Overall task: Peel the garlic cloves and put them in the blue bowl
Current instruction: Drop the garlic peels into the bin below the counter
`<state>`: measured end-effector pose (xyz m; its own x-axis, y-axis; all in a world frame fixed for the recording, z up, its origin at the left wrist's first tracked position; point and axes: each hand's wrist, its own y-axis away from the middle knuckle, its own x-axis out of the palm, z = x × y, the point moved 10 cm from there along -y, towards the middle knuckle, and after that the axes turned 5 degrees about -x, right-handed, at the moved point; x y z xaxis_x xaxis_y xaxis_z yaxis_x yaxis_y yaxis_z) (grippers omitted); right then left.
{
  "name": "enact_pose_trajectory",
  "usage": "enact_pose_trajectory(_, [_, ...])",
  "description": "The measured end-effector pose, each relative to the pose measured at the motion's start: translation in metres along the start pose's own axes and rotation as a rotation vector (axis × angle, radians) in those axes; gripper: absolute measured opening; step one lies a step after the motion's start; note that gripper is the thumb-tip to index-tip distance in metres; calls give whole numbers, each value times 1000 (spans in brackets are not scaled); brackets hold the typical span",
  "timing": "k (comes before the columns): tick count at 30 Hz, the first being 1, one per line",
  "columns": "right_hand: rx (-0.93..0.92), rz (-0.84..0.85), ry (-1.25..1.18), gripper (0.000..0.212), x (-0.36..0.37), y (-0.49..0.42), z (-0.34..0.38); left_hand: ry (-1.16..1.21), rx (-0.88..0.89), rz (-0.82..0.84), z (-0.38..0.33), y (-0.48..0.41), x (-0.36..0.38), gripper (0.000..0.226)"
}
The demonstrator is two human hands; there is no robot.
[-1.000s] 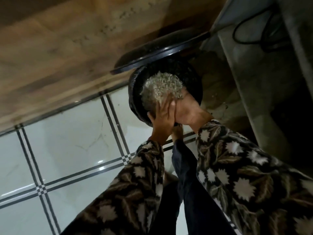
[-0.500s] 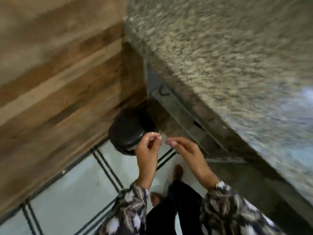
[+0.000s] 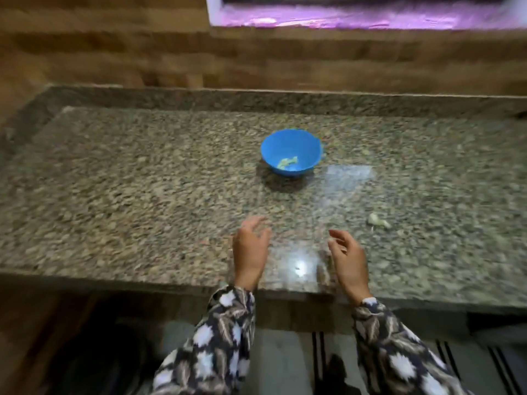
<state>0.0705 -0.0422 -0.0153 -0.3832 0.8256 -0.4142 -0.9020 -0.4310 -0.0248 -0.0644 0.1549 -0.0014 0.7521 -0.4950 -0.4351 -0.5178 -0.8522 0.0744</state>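
Observation:
The blue bowl [image 3: 292,155] stands on the granite counter [image 3: 142,195], a little beyond my hands, with a few pale peeled cloves [image 3: 287,162] lying in its bottom. A pale garlic piece [image 3: 377,220] lies on the counter to the right of my right hand. My left hand [image 3: 251,249] hovers over the counter near its front edge, fingers loosely curled and holding nothing. My right hand [image 3: 346,258] hovers beside it, fingers relaxed; the frame is blurred and I see nothing in it.
A wood-panelled wall [image 3: 114,52] rises behind the counter, with a window ledge [image 3: 356,21] at the top right. Below the counter's front edge lies the tiled floor [image 3: 285,360]. A light reflection [image 3: 299,265] shines on the stone between my hands.
The view has swung up from the black bin on the floor to the counter. My hands, which were together over the bin, have come up and apart above the counter.

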Motion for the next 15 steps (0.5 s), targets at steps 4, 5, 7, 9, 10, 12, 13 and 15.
enact_pose_trajectory(4, [-68,-87,249,34,-73,-48,-28,-417,-75,-142,6,-34,17,37])
enact_pose_trajectory(5, [-61,-62,328,42,-80,-61,-33,-491,-66,-128,9,-39,22,34])
enact_pose_trajectory(7, [35,33,476,58,-86,-81,-48,-579,-39,-95,10,-45,28,26])
enact_pose_trajectory(9, [88,111,549,63,-86,-93,-57,-527,-21,-77,-5,-47,30,23])
enact_pose_trajectory(10, [75,126,577,62,-86,-99,-58,-437,-19,-77,-19,-50,30,23])
enact_pose_trajectory(12, [47,145,614,57,-86,-109,-58,-256,15,-104,-60,-64,32,25])
enact_pose_trajectory(13, [35,160,619,53,-83,-112,-59,-209,37,-131,-80,-75,34,25])
enact_pose_trajectory(15, [4,177,607,44,-78,-116,-64,-175,52,-152,-107,-105,43,21])
